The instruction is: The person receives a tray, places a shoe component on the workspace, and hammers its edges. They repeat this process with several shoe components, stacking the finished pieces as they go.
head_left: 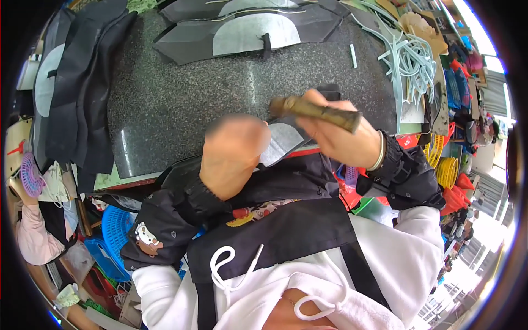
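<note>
My right hand (338,135) is closed round a hammer (316,111) with a worn, brownish, stubby head; its handle is hidden in my grip. Just left of it is my left hand (234,151), its fingers blurred, so their closure cannot be made out. Beside the left fingers lies a black sheet piece with a light grey patch (284,144), at the near edge of the dark speckled stone slab (192,99). Part of this piece is hidden under my hands.
Similar black pieces with grey patches (256,33) lie along the slab's far side. More black pieces (82,82) are stacked at left. Pale blue strips (412,66) tangle at right, with a short one (353,56) nearby. A person's pink sleeve (38,234) shows at far left, near blue baskets (115,225).
</note>
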{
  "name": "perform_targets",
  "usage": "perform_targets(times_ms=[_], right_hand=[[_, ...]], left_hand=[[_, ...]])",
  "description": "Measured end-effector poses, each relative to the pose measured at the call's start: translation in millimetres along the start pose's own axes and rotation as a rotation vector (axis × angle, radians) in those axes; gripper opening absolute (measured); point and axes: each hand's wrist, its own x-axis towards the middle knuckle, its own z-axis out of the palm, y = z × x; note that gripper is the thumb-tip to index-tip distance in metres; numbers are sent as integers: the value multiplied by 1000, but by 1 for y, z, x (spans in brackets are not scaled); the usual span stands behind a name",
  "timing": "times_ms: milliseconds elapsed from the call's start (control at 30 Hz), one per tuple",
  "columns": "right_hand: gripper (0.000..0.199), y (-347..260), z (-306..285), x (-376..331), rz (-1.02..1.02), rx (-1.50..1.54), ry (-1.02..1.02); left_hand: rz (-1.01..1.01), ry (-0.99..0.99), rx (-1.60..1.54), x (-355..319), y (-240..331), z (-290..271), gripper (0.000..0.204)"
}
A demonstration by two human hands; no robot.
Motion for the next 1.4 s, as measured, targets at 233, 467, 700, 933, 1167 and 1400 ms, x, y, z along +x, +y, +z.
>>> perform_targets(times_ms=[233, 467, 700, 933, 1167, 1400], right_hand=[[28, -6, 11, 4, -47, -36, -87], [26, -13, 9, 13, -158, -236, -215], [32, 1, 13, 9, -103, 43, -109], [30, 31, -36, -26, 124, -188, -104], [26, 18, -39, -15, 177, -36, 6], [24, 14, -15, -3, 28, -56, -61]], left_hand=[[-62, 10, -234, -29, -12, -9, 25], [-28, 91, -285, -39, -22, -9, 24], [61, 31, -89, -24, -6, 5, 15], [64, -75, -282, 52, 3, 32, 11], [201, -73, -40, 21, 10, 25, 19], [248, -194, -77, 15, -20, 4, 25]])
